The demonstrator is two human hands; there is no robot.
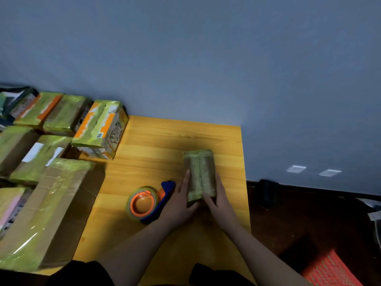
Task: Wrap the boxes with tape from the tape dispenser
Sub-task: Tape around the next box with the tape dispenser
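— On the table (pixel 206 133), near its right edge, lies the box (pixel 199 174), long end toward the person. Why both hands on it?

— To square it, I'd guess. The left hand (pixel 179 203) lies flat along its left side, fingers straight and together; the right hand (pixel 220 199) lies against the right side, with fingers bent over the near corner.

— And the dispenser (pixel 149 205)?

— Just beside the left hand, set down with no hand on it. Blue handle, orange hub, a round roll of clear tape.

— The box looks done already.

— Probably. Glossy greenish film covers it, with a seam ridge down the middle. It's a slim cardboard brick.

— Those at the left?

— A stack (pixel 49 153) of bigger cartons, same shiny wrap, likely kept clear of the work spot.
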